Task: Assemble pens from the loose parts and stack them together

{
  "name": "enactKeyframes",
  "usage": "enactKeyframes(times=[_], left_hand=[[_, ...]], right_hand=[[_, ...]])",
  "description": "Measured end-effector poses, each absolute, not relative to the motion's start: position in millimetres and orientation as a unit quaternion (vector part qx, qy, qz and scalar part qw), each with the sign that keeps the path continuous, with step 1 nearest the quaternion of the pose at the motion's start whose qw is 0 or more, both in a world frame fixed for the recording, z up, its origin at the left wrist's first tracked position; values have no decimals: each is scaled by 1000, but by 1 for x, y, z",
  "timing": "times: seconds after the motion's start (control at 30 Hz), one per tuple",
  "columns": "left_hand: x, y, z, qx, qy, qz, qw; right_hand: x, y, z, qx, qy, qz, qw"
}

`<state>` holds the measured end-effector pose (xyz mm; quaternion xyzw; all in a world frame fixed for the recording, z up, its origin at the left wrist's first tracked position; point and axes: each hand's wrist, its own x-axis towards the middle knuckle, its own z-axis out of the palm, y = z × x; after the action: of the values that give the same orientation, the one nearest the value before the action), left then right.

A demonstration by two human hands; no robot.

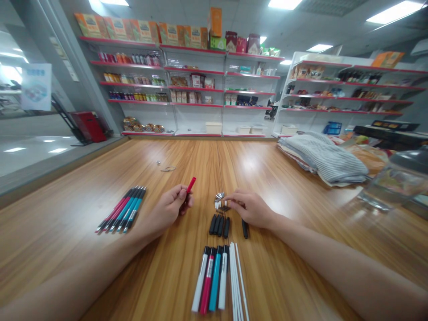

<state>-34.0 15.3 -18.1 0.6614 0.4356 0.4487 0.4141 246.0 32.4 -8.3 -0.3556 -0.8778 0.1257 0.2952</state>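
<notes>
My left hand [175,200] is closed around a red pen barrel [191,184], its upper end pointing up and away. My right hand [250,207] reaches over small pen parts, thumb and forefinger drawn together beside a tiny white piece [225,203]; whether it is pinched is unclear. Silver cone tips [220,195] and small white pieces [218,205] lie by the fingertips. Nearer to me are several black grips [219,225], with another black grip [245,229] under my right hand. Capped white, red and blue barrels [216,278] lie in a row beside thin white refills [236,281].
Several assembled-looking pens [123,208] lie on the left of the wooden table [167,276]. A small wire loop [168,169] is farther back. Folded striped cloth [323,156] and a clear jar [384,183] stand at the right. Stocked shelves [197,89] line the back.
</notes>
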Motion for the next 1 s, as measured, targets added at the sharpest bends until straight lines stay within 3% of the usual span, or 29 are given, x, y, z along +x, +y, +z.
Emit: enactKeyframes(times=[0.07,0.27,0.47,0.6,0.77,1.0], left_hand=[[-30,12,-15,666,426,439,426],[-21,-7,3,781,422,333,319],[-19,-11,2,806,389,287,342],[-17,-14,0,810,363,282,364],[-14,-18,5,811,348,272,384],[-16,-14,5,771,359,313,423]], right_hand=[[246,33,-9,-368,-866,131,312],[256,36,-9,-430,-822,176,330],[263,30,-4,-348,-785,442,261],[259,24,-3,-298,-726,554,279],[259,25,-3,-262,-705,588,297],[260,23,1,-250,-732,588,238]])
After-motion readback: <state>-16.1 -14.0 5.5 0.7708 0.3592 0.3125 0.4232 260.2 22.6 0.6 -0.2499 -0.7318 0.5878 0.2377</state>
